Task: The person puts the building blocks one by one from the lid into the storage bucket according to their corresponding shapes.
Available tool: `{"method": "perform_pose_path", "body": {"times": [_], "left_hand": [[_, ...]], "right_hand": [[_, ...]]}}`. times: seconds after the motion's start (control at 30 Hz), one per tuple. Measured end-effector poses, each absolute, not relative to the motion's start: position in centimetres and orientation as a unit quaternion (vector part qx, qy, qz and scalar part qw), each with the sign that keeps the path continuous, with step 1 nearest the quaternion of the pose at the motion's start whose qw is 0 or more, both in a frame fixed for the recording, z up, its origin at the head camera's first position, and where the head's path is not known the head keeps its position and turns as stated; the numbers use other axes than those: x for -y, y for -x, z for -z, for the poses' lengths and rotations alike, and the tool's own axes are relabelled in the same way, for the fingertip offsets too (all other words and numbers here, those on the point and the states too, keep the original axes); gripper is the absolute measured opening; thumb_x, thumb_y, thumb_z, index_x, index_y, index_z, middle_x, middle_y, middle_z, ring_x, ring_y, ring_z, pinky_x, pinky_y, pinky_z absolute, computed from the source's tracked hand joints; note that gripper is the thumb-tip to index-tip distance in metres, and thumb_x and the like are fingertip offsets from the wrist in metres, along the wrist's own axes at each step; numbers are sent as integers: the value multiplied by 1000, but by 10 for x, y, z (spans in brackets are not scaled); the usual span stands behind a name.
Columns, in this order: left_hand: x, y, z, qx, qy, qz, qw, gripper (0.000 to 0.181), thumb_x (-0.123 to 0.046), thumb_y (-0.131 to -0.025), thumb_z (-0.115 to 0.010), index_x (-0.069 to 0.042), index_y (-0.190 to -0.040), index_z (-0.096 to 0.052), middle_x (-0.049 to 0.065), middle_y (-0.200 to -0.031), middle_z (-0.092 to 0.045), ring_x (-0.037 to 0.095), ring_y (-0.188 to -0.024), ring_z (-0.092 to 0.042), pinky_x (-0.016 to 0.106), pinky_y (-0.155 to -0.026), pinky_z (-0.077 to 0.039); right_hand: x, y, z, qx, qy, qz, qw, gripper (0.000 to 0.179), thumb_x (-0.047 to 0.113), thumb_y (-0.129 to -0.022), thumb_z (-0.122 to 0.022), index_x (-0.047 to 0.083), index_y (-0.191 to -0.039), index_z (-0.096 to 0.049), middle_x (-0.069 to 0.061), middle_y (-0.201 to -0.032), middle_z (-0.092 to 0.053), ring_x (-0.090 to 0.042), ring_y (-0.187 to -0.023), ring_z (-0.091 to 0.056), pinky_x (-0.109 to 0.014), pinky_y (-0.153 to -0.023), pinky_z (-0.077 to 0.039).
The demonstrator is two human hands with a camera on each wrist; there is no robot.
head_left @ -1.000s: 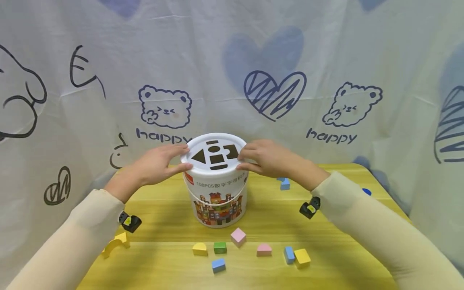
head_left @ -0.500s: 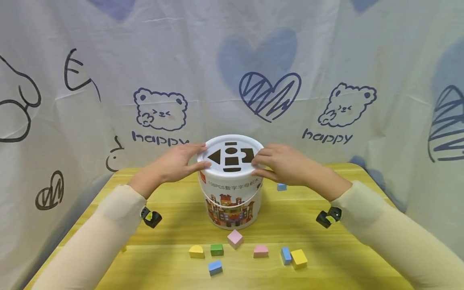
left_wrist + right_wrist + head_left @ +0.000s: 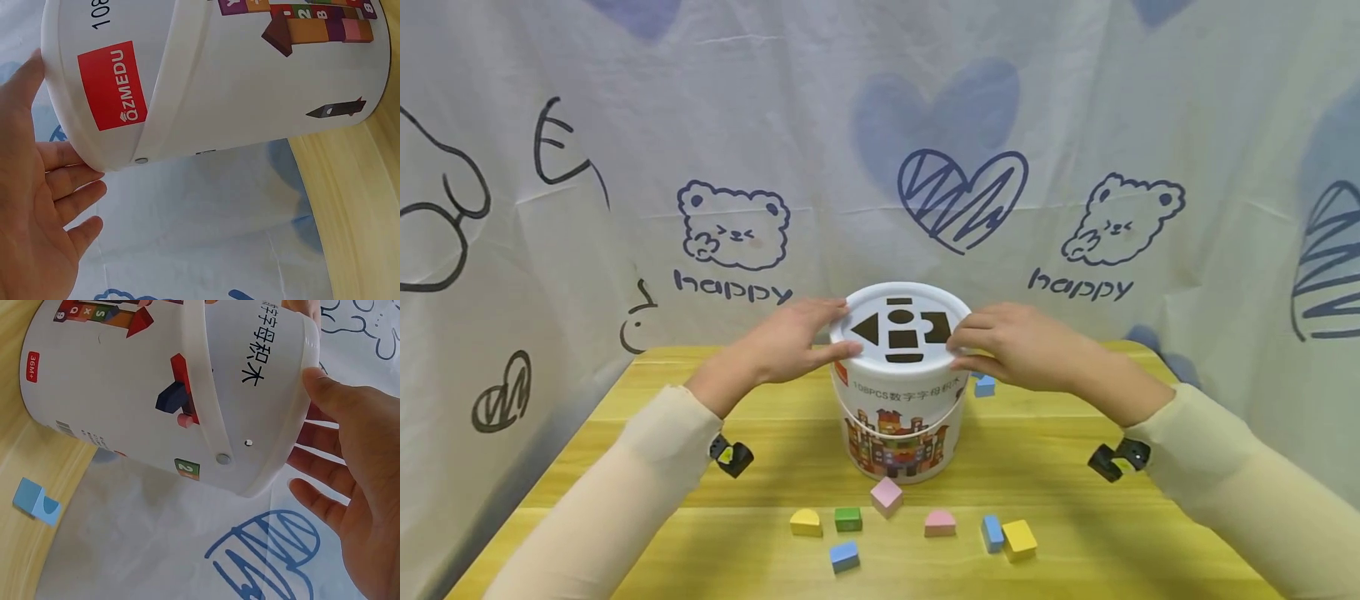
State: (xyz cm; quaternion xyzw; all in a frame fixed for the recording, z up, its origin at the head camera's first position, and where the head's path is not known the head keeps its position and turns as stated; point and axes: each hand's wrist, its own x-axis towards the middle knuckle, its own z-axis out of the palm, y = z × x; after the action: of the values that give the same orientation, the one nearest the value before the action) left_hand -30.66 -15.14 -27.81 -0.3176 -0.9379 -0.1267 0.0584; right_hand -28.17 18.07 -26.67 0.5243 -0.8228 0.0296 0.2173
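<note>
While left grip point(image 3: 786, 342) and right grip point(image 3: 1022, 343) clasp the lid point(image 3: 883, 327), printed cloth point(image 3: 842, 167) backs the yellow table point(image 3: 730, 533).

The bucket point(image 3: 900, 392) looks smooth plastic, the table point(image 3: 1045, 450) wood-grained, the backdrop point(image 3: 835, 108) creased matt cloth.

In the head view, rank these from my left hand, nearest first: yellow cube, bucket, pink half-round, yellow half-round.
1. Bucket, touching the left hand
2. Yellow half-round, front left
3. Pink half-round, right of that
4. Yellow cube, front right
</note>
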Motion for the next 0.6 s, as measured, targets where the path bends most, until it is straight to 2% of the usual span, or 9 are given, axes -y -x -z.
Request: {"method": "perform_pose_path", "body": {"times": [0.3, 0.43, 0.6], "left_hand": [[150, 308, 276, 943, 307, 123, 42, 87, -64, -91, -54, -6, -153, -32, 15, -158, -28, 36, -144, -24, 55, -116, -19], [151, 312, 276, 941, 313, 124, 32, 90, -67, -90, -52, -6, -153, -30, 15, -158, -26, 35, -144, -23, 55, -116, -19], [150, 314, 273, 943, 304, 132, 8, 97, -74, -86, -51, -8, -154, -30, 13, -159, -25, 34, -144, -23, 55, -116, -20]], "right_hand": [[-188, 279, 267, 838, -506, -37, 199, 28, 34, -91, -70, 16, -113, -70, 1, -113, -68, -22, -104, -63, -42, -92, -52], [-195, 281, 271, 838, -499, -63, 213, 35, 33, -90, -71, 11, -118, -69, -5, -118, -67, -26, -109, -61, -46, -95, -50], [-206, 285, 278, 818, -505, -109, 251, 49, 46, -97, -58, 6, -124, -64, -10, -124, -64, -28, -114, -59, -48, -97, -49]]}}
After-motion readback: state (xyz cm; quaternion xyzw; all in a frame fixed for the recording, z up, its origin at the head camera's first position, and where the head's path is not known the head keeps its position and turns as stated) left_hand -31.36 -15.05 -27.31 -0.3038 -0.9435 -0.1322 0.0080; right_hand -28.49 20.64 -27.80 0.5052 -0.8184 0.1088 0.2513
